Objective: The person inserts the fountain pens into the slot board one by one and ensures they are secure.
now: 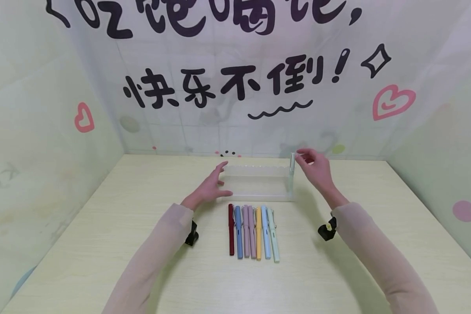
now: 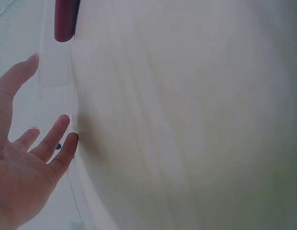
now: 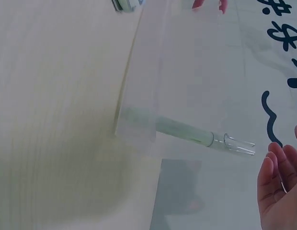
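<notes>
A translucent pen holder (image 1: 259,197) with a scalloped back edge stands toward the rear of the table. At its right end a pale green pen (image 1: 292,163) is upright inside, its clear-looking tip above the holder. My right hand (image 1: 315,168) is just right of that tip, fingers loosely bent; the right wrist view shows a gap between the fingertips and the pen (image 3: 184,130). Around the holder's left end my left hand (image 1: 209,185) spreads its fingers and thumb, with the thumb at the front edge. Nothing is gripped in the left hand (image 2: 31,175).
In front of the holder several capped pens lie side by side: dark red (image 1: 231,229), blue (image 1: 239,233), two purple, yellow (image 1: 258,235), light blue (image 1: 265,233) and a pale green pen (image 1: 273,237). A printed cloth backdrop (image 1: 220,131) closes off the table's rear.
</notes>
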A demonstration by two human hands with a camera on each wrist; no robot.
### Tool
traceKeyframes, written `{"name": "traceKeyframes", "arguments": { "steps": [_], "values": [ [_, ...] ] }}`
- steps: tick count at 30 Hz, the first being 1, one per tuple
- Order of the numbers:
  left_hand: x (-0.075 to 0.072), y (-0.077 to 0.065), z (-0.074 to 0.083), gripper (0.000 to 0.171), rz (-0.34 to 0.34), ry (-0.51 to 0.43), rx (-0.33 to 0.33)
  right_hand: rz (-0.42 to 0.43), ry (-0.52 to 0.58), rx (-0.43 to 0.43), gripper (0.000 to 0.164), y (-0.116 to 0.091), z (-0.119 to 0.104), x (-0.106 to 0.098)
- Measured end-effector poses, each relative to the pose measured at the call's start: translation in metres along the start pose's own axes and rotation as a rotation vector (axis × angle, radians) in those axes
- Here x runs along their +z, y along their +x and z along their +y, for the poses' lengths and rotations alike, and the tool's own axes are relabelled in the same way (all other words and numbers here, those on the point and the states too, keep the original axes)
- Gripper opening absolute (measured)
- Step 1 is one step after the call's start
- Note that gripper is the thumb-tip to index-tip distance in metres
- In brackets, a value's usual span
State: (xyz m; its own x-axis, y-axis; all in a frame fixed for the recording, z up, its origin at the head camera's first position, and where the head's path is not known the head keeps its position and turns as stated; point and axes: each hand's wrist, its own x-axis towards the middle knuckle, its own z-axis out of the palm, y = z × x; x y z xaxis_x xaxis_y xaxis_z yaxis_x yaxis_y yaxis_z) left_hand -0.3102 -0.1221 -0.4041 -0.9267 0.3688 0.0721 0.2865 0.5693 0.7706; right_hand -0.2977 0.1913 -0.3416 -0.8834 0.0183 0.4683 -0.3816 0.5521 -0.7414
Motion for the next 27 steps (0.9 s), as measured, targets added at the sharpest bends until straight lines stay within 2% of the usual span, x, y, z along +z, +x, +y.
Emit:
{"name": "traceKeyframes", "arguments": {
  "steps": [8,13,17,24,27],
  "values": [
    [0.000,-0.001,0.000,0.099,-0.004,-0.008,0.003,-0.102,0.027,-0.005,0.033,-0.017,-0.009,0.005],
    [0.000,-0.001,0.001,0.099,-0.004,-0.005,0.005,-0.180,0.070,0.025,0.033,-0.026,-0.008,0.011],
    [-0.001,-0.001,0.001,0.099,-0.005,-0.003,0.004,-0.279,0.100,0.053,0.030,-0.035,-0.004,0.017],
    [-0.001,-0.002,0.002,0.098,-0.004,-0.009,0.002,-0.471,0.072,0.065,0.027,-0.051,0.004,0.029],
    [-0.001,-0.001,0.001,0.098,-0.004,-0.009,0.004,-0.550,0.076,0.097,0.026,-0.056,0.006,0.032]
  ]
}}
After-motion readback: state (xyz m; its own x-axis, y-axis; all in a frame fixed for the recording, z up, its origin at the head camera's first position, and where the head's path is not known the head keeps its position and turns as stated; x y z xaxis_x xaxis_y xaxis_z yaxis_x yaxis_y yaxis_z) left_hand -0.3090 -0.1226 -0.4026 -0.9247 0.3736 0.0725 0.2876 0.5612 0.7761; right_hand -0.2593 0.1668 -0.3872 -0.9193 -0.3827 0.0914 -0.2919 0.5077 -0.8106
